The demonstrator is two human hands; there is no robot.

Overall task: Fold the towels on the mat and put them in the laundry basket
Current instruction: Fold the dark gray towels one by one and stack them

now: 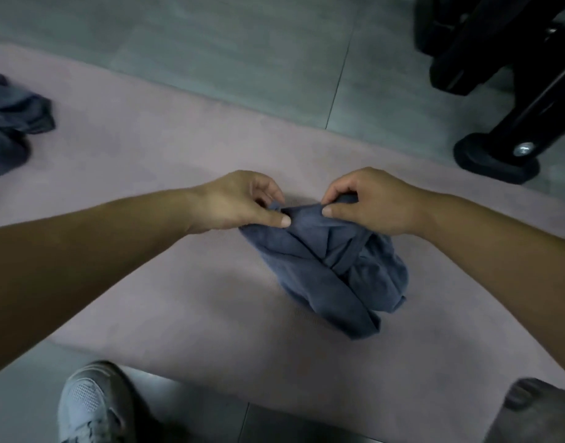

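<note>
A crumpled blue-grey towel (332, 270) hangs bunched over the pink mat (166, 161), its lower part resting on the mat. My left hand (239, 203) pinches the towel's top edge at its left end between thumb and fingers. My right hand (367, 203) pinches the same edge a little to the right. The two hands are close together above the mat's middle. More blue-grey towels (13, 123) lie in a heap at the mat's far left. No laundry basket is in view.
Grey floor tiles (211, 43) surround the mat. A black stand with a round foot (495, 158) sits at the upper right, just off the mat. My grey shoe (92, 407) is at the bottom left, and a dark trouser knee (536, 414) at the bottom right.
</note>
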